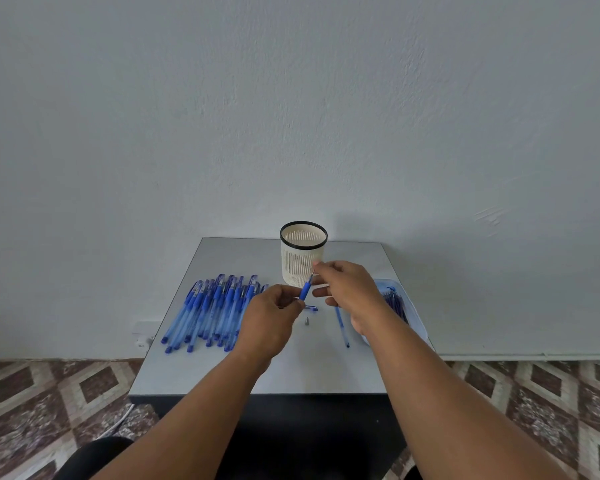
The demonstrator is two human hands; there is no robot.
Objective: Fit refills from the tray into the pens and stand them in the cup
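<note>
My left hand grips a blue pen barrel above the grey table, its open end tilted up to the right. My right hand pinches a thin refill whose lower end meets the barrel's mouth. Behind both hands stands the cream slotted cup with a black rim; no pens show inside it. A pile of several blue pens lies on the left of the table. The pale tray with refills sits at the right, partly hidden by my right forearm.
A small metal pen tip, a blue cap and a loose refill lie on the table between my hands and its front edge. The table stands against a plain wall. Patterned floor tiles surround it.
</note>
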